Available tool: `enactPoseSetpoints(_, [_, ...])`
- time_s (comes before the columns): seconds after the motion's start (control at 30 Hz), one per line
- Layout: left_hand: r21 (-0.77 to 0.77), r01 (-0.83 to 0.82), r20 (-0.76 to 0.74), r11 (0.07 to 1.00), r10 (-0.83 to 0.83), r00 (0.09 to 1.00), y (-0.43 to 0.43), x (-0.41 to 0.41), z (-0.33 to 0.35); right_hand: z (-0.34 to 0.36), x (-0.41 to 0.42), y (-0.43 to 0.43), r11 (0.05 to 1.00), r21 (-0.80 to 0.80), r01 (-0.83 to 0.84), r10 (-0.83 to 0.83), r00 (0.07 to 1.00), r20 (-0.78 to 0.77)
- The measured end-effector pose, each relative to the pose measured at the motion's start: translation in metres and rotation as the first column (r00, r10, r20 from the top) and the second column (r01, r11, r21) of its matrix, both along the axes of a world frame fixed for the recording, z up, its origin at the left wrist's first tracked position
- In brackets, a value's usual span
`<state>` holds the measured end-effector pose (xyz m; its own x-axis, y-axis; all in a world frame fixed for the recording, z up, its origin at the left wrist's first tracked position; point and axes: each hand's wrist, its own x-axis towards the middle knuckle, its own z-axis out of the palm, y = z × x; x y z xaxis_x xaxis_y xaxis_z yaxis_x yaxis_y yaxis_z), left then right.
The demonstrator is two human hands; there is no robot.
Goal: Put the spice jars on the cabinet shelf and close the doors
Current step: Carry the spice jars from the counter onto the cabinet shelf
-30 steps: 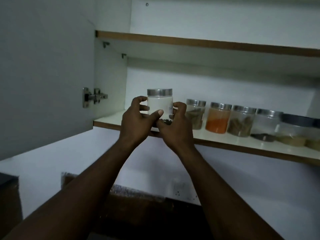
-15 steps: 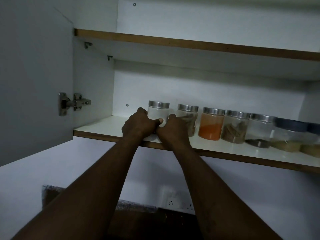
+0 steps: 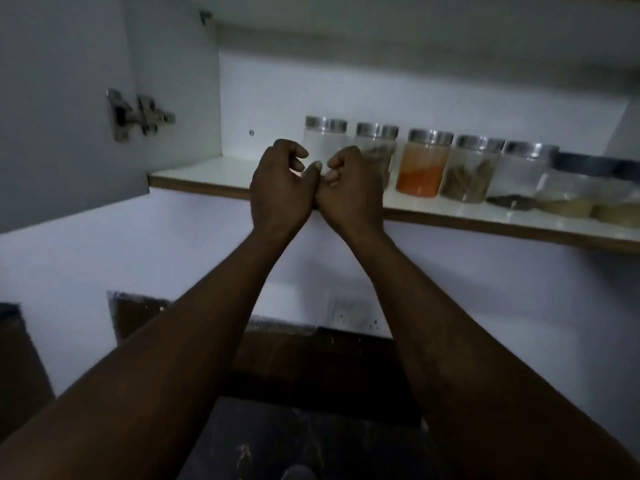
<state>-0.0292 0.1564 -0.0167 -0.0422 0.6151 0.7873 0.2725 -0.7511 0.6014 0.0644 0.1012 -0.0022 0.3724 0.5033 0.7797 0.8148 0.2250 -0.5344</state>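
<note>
Released white jar point(image 3: 323, 142) now stands on shelf point(image 3: 207, 174) | L hand point(image 3: 277, 188) + R hand point(image 3: 351, 187) drawn back, loosely curled, empty | nxt prob: swing door point(image 3: 62, 98) shut

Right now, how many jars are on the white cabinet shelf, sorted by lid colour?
Clear jars with silver metal lids: 5
Clear jars with dark lids: 2, at the right edge
Total: 7
</note>
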Motion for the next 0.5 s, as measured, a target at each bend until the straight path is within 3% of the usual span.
enactPoseSetpoints(0.1, [0.060,0.113,0.127,0.992,-0.120,0.985,-0.043,-0.012,-0.055,-0.054,-0.011,-0.038,0.990,0.116,-0.083,0.081,0.996,0.021])
enactPoseSetpoints(0.2, [0.002,0.161,0.114,0.987,-0.160,0.980,-0.077,-0.021,-0.124,-0.131,-0.019,-0.074,0.997,0.036,-0.067,0.067,0.998,-0.019])
enactPoseSetpoints(0.33, [-0.232,0.238,-0.087,0.943,-0.264,0.961,-0.114,-0.030,-0.236,-0.243,-0.016,-0.122,0.970,-0.243,-0.020,0.008,0.999,-0.049])
enactPoseSetpoints(0.5, [-0.536,0.087,-0.395,0.840,-0.341,0.853,-0.145,-0.040,-0.357,-0.348,-0.003,-0.165,0.711,-0.702,-0.038,0.018,0.999,-0.036])
